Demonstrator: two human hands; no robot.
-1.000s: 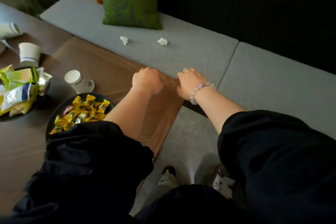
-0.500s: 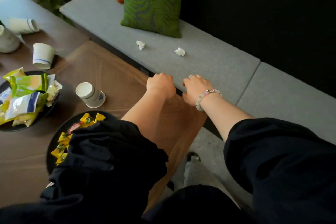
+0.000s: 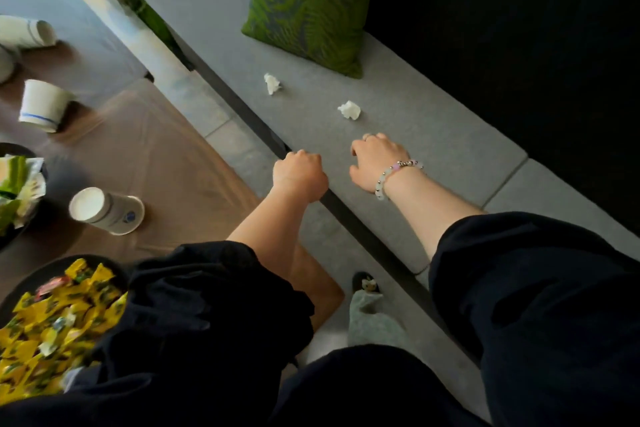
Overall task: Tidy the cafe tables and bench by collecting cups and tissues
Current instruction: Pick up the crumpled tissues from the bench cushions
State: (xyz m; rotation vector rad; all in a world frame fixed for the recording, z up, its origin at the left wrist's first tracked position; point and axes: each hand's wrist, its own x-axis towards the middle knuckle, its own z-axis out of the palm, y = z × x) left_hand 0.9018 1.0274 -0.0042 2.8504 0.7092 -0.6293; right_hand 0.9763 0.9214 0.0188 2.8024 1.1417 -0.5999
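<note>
A: Bench first: what's lying there?
B: The nearer tissue lies just beyond the right hand, which is loosely curled and empty; the farther tissue sits near the pillow. The left hand is a fist, nothing showing.
A: Handling?
B: Feather-light, soft; likely pinch the wad anywhere.

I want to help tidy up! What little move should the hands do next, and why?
Probably the right hand should reach slightly forward and pinch the nearer tissue. It lies crumpled on the grey bench just beyond that hand, closer than the other tissue, and the hand looks empty.
</note>
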